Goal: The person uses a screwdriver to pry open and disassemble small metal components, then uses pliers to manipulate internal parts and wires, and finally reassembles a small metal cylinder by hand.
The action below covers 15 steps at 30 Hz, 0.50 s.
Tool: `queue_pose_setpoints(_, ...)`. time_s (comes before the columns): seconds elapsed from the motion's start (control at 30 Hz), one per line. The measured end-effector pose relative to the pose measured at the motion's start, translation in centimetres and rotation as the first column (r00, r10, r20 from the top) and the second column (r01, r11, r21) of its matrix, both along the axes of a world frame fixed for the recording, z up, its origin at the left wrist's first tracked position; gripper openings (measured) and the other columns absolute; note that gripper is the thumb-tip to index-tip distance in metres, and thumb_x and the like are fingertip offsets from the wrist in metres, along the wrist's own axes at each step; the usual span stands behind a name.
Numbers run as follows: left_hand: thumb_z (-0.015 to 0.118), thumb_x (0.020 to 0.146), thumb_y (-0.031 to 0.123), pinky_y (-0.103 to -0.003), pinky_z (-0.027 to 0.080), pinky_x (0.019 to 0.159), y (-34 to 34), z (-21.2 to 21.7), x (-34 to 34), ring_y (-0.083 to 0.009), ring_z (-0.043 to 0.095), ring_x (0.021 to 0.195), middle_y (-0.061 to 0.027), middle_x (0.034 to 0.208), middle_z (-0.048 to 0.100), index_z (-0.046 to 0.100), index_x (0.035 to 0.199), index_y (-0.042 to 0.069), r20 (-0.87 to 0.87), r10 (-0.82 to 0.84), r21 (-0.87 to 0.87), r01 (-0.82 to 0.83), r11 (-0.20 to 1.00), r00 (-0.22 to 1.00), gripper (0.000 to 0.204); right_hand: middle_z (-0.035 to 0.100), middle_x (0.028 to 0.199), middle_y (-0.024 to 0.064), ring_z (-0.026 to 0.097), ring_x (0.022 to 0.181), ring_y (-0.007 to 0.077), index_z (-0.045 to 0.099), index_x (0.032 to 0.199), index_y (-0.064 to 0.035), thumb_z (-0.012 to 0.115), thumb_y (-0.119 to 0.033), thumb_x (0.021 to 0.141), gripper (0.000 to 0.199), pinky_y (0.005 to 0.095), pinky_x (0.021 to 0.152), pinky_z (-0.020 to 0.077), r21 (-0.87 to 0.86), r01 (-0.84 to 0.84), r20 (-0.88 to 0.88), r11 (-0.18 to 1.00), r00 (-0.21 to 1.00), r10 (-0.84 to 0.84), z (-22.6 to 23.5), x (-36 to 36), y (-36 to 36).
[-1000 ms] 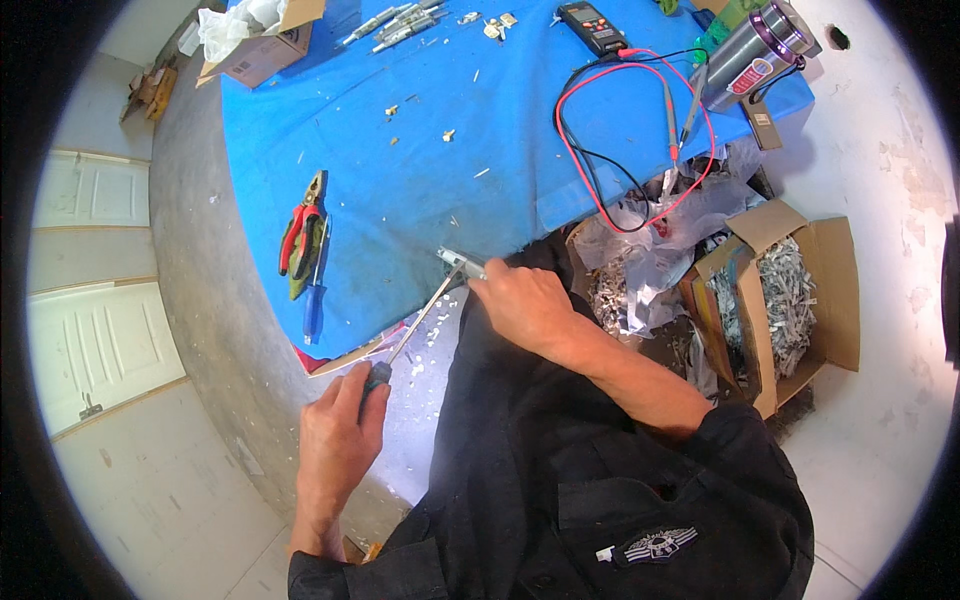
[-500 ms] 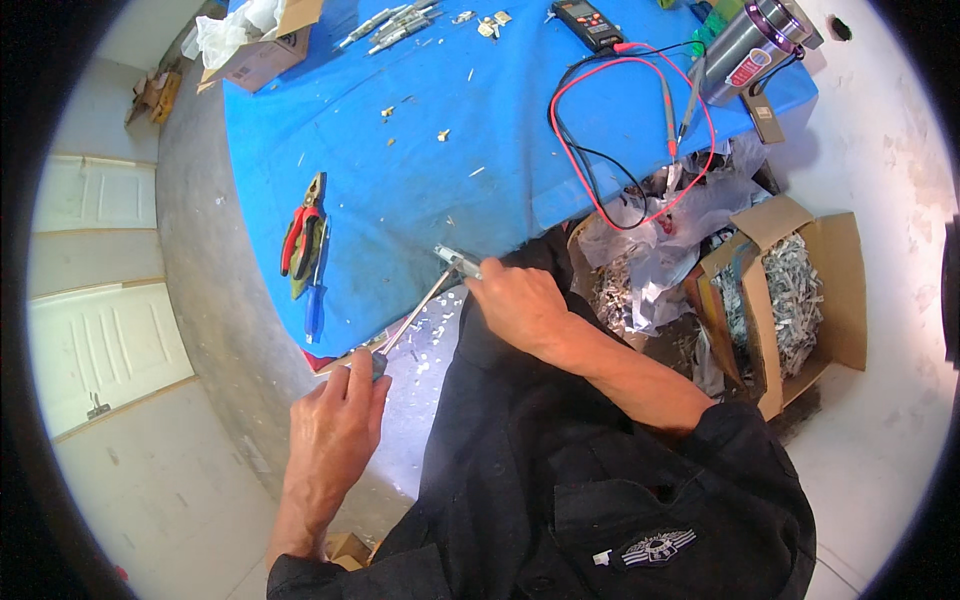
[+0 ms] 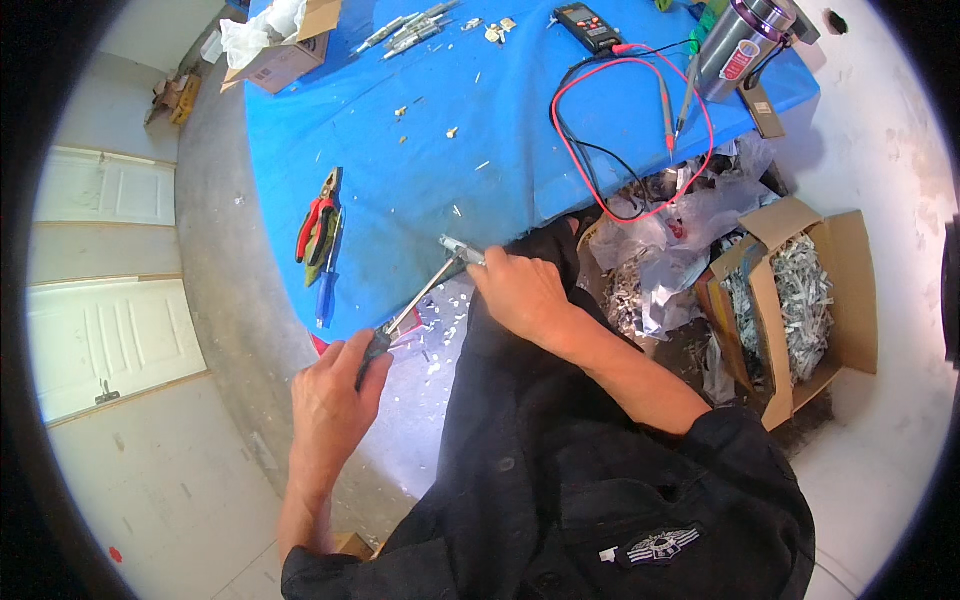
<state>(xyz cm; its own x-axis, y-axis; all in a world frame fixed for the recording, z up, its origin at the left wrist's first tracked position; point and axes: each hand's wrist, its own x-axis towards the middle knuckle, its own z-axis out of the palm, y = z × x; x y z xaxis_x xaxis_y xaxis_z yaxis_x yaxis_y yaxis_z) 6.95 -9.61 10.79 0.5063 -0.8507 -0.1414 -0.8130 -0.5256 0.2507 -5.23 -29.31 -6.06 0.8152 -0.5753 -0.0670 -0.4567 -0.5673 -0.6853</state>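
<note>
My left hand [image 3: 330,410] is closed round the dark handle of a screwdriver [image 3: 424,292]. Its long metal shaft slants up and to the right, its tip meeting a small silvery metal part [image 3: 456,249]. That narrow part is pinched in the fingers of my right hand [image 3: 525,292], at the near edge of the blue-covered table [image 3: 400,200]. My fingers hide its right end. Left of both hands, red-and-black pliers [image 3: 318,228] lie on the cloth beside a blue-handled screwdriver [image 3: 327,295].
Farther off are several slim metal parts [image 3: 410,32], a multimeter [image 3: 588,28] with red and black leads, and a steel flask [image 3: 742,50]. A white-filled carton [image 3: 278,62] sits at far left. Right of my lap stands an open cardboard box [image 3: 845,290] of metal strips.
My left hand has turned on the screwdriver, and more of its dark handle shows. The screwdriver tip stays against the metal part in my right hand. The whole view has shifted slightly.
</note>
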Motion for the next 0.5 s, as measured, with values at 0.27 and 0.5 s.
queue_pose_setpoints(0.27,0.072,0.087,0.012,-0.038,0.056,0.074,1.4,-1.7,0.5,-0.0250,0.072,0.083,-0.0160,0.095,0.075,0.068,0.123,-0.001,-0.351,0.156,-0.048,-0.184,0.982,0.923,0.039,0.065,0.076,0.0217,0.060,0.052,0.0307,0.058,0.095,0.0018,0.056,-0.032,0.102,0.034,0.0490,0.055,0.0491,0.656,-0.110,0.226,0.746,0.973,-0.055,-1.9,-0.7,-1.9)
queue_pose_setpoints(0.5,0.069,0.093,0.016,-0.029,0.051,0.054,2.1,-3.1,1.1,-0.0137,0.064,0.069,-0.0048,0.085,0.067,0.064,0.131,-0.001,-0.753,0.397,0.159,-0.439,0.884,0.525,0.042,0.047,0.070,-0.0027,0.034,0.046,0.0063,0.054,0.103,-0.0035,0.051,-0.031,0.106,0.027,0.0245,0.040,0.0264,0.989,-0.148,0.149,0.020,0.980,-0.132,-1.6,-1.4,-2.3)
